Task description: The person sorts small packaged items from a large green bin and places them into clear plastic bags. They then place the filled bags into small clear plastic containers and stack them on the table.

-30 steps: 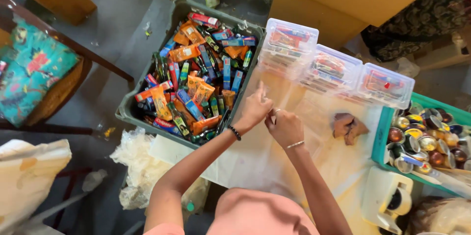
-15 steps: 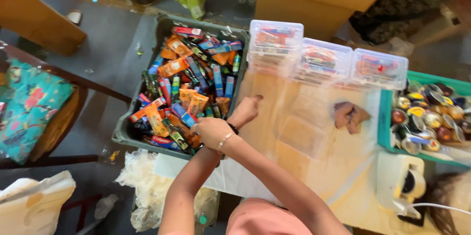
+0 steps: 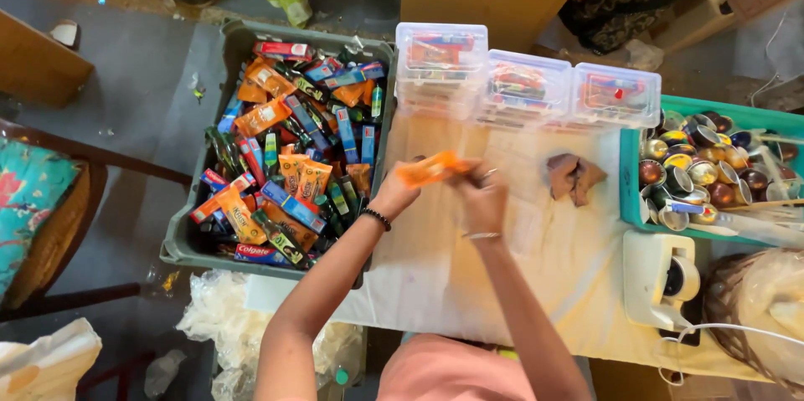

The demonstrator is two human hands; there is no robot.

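Both hands, left hand (image 3: 394,193) and right hand (image 3: 484,197), pinch the ends of a thin orange sachet (image 3: 434,169) held over the table, looks light, floppy, kinda slick, so gripping the edges seems best.

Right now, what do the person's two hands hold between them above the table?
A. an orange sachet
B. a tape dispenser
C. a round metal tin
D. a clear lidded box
A: the left hand and the right hand grip the ends of an orange sachet, though it is motion-blurred, just right of the grey crate of packets.
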